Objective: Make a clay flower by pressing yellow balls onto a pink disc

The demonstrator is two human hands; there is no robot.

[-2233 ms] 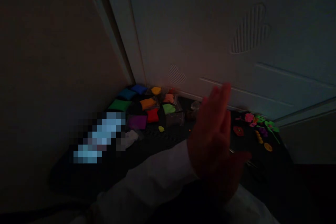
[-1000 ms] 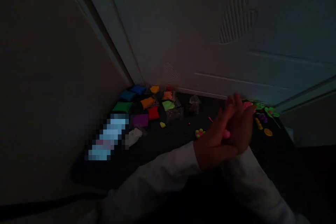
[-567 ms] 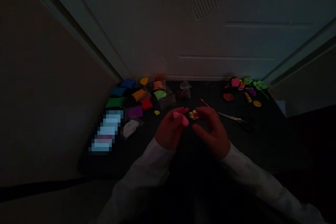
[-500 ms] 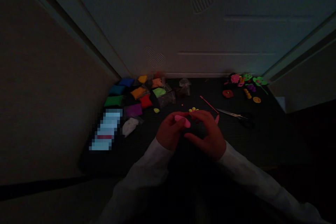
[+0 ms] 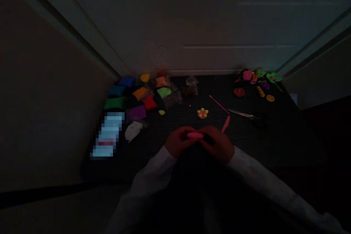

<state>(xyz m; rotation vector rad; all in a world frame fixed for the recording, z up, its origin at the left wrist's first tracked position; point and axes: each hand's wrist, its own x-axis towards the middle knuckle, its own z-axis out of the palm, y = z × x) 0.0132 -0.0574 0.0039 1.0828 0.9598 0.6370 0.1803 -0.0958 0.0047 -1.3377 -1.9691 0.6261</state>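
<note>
Between the fingertips of both hands is a flattened piece of pink modelling clay [image 5: 195, 135]. My left hand [image 5: 178, 141] is closed on its left end, and my right hand [image 5: 218, 143] pinches its right end. Fingers cover part of the clay. Just beyond the hands lies a small pink clay disc with yellow balls [image 5: 202, 113] around its edge. A pink modelling knife [image 5: 226, 124] rests beside my right hand, its lower end close to the fingers. Farther back lies a thin pink modelling stick [image 5: 218, 104].
Scissors [image 5: 245, 115] lie on the dark table [image 5: 271, 142] at right. Finished clay flowers [image 5: 247, 75] and other small clay pieces stand at the back right. Several bags of coloured clay [image 5: 137, 112] spread over the back left, near a lit, blurred phone [image 5: 108, 135]. A white door [image 5: 175, 14] rises behind.
My palms, first pressed together in the air, have parted and come down over the table. The right hand has joined the left on the pink clay. The view has tilted down.
</note>
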